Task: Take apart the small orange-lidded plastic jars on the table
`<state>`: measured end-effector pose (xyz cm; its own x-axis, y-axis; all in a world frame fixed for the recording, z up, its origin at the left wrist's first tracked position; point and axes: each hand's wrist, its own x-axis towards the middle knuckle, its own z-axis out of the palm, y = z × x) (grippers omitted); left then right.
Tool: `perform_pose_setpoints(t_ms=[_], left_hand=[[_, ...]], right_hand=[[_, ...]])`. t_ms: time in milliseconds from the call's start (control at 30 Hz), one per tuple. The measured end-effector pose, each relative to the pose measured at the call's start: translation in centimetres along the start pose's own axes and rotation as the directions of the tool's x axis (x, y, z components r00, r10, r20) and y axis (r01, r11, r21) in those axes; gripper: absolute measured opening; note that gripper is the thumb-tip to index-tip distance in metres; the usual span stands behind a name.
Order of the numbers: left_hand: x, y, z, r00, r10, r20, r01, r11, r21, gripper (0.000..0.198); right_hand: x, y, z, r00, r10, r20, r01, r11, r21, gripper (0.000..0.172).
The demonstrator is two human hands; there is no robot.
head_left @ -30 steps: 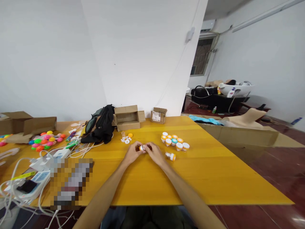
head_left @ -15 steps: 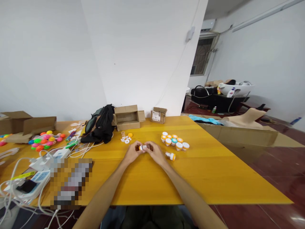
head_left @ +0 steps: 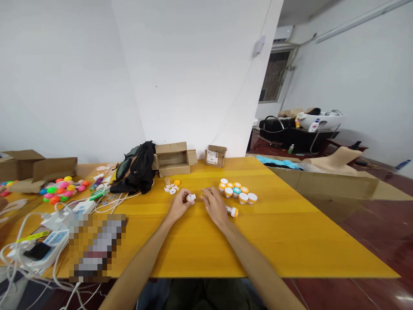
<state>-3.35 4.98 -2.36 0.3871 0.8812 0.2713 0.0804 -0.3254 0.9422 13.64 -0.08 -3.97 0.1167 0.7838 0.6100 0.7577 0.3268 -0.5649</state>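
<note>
Here, the fingers of the left hand close around a small bottle, its white end poking out toward the right hand. The bottle sits above the desk, most of its body hidden in the grip. The right hand's fingers are loosely spread and slightly curled, apart from the bottle, with nothing visible between them; a gap of bare desk shows between the two sets of fingertips.

Just to the right of the right hand lies a clear tube with a white and orange end, partly covered by that hand; whether they touch, I cannot tell. Beyond it, up and to the right of the right fingers, stands a cluster of lidded jars, their tops white, orange and one teal.

Ahead and a little left of the left fingers are small white pieces, a yellow lid and a little clear cup. Farther ahead of both hands stand an open box and a smaller box.
</note>
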Motion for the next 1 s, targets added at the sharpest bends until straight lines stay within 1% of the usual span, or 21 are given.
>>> perform_pose_setpoints(t_ms=[67, 133, 200, 300, 400, 467, 533, 567, 633, 700, 767, 833, 867, 1000], left_hand=[[0.0, 0.1, 0.0, 1.000, 0.003, 0.008, -0.003, 1.000, -0.006, 0.027], [0.0, 0.1, -0.1, 1.000, -0.001, 0.027, 0.001, 1.000, -0.001, 0.027], [0.0, 0.1, -0.1, 0.999, -0.006, 0.041, 0.005, 1.000, 0.011, 0.025], [0.1, 0.0, -0.2, 0.999, -0.018, 0.038, 0.017, 1.000, 0.018, 0.021], [0.2, 0.0, -0.3, 0.998, -0.049, 0.033, 0.049, 0.999, -0.005, 0.022], [0.2, 0.2, -0.4, 0.998, -0.065, 0.024, 0.066, 0.998, -0.025, 0.024], [0.1, 0.4, -0.5, 0.998, -0.068, 0.004, 0.068, 0.997, -0.049, 0.027], [0.1, 0.6, -0.6, 0.998, -0.067, -0.003, 0.067, 0.996, -0.063, 0.028], [0.0, 1.0, -0.6, 0.998, -0.066, -0.006, 0.065, 0.993, -0.096, 0.032], [-0.3, 1.4, -0.5, 0.997, -0.072, 0.005, 0.072, 0.988, -0.135, 0.035], [-0.6, 1.8, -0.3, 0.996, -0.085, 0.024, 0.088, 0.981, -0.172, 0.036], [-0.9, 2.0, -0.1, 0.994, -0.097, 0.053, 0.106, 0.974, -0.199, 0.037], [-1.0, 2.1, 0.0, 0.993, -0.099, 0.066, 0.111, 0.972, -0.206, 0.038], [-1.2, 2.2, 0.1, 0.992, -0.098, 0.074, 0.110, 0.976, -0.189, 0.036]], right_hand=[[-0.1, 0.4, 0.4, 0.997, 0.019, 0.078, -0.014, 0.997, -0.071, 0.035], [-0.2, 0.7, 0.9, 0.992, 0.037, 0.122, -0.024, 0.994, -0.103, 0.042], [-0.2, 0.8, 1.2, 0.990, 0.047, 0.131, -0.032, 0.994, -0.108, 0.046], [-0.1, 0.8, 1.2, 0.991, 0.077, 0.106, -0.067, 0.993, -0.095, 0.050], [0.0, 0.4, 0.8, 0.997, 0.069, 0.027, -0.067, 0.995, -0.072, 0.047], [-0.1, 0.0, 0.5, 0.999, 0.019, -0.036, -0.020, 0.999, -0.042, 0.043], [-0.2, -0.6, 0.3, 0.998, -0.031, -0.054, 0.031, 0.999, 0.005, 0.038], [-0.3, -0.9, 0.2, 0.998, -0.046, -0.035, 0.047, 0.998, 0.034, 0.036], [-0.5, -1.6, 0.2, 0.997, -0.057, 0.048, 0.052, 0.994, 0.093, 0.033], [-0.7, -2.2, 0.3, 0.988, -0.048, 0.145, 0.027, 0.990, 0.141, 0.033], [-0.8, -2.6, 0.3, 0.979, -0.016, 0.203, -0.020, 0.984, 0.175, 0.037], [-0.7, -2.7, 0.4, 0.977, 0.014, 0.214, -0.058, 0.978, 0.200, 0.038], [-0.6, -2.7, 0.4, 0.978, 0.020, 0.210, -0.065, 0.976, 0.208, 0.037], [-0.4, -2.4, 0.3, 0.985, -0.008, 0.175, -0.027, 0.981, 0.194, 0.025]])
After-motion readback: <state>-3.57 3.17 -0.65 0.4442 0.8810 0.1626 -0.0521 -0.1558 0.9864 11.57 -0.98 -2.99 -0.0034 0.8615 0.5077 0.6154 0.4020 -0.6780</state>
